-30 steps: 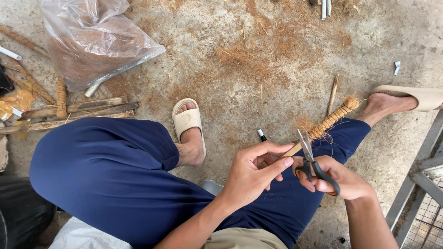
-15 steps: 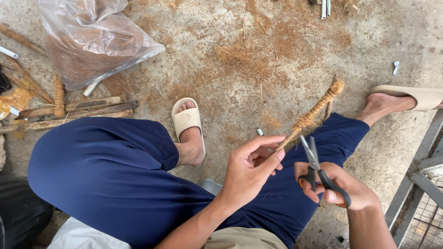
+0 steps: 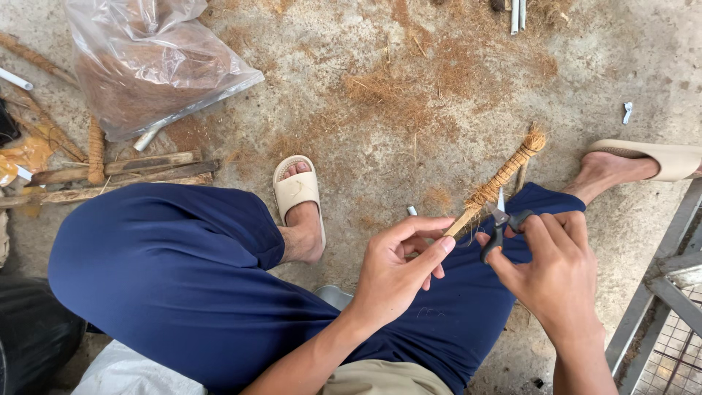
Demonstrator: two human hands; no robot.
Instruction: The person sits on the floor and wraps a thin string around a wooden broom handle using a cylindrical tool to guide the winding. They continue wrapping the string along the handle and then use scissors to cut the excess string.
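My left hand [image 3: 398,271] pinches the bare lower end of a wooden stick wrapped in brown coconut fibre [image 3: 503,175], which points up and to the right over my knee. My right hand [image 3: 552,274] grips black-handled scissors [image 3: 500,223], their blades close against the stick where the fibre wrapping begins. Both hands are above my legs in dark blue trousers [image 3: 168,278].
A clear plastic bag of coconut fibre [image 3: 146,62] lies at the upper left, with wooden sticks and fibre-wrapped sticks [image 3: 110,172] beside it. Loose fibre [image 3: 398,91] litters the concrete floor. A metal mesh frame [image 3: 669,314] stands at the right. My feet wear beige slippers [image 3: 296,190].
The right hand has brought the scissors back up against the stick. The stick has swung to a steeper angle and stayed in the left hand.
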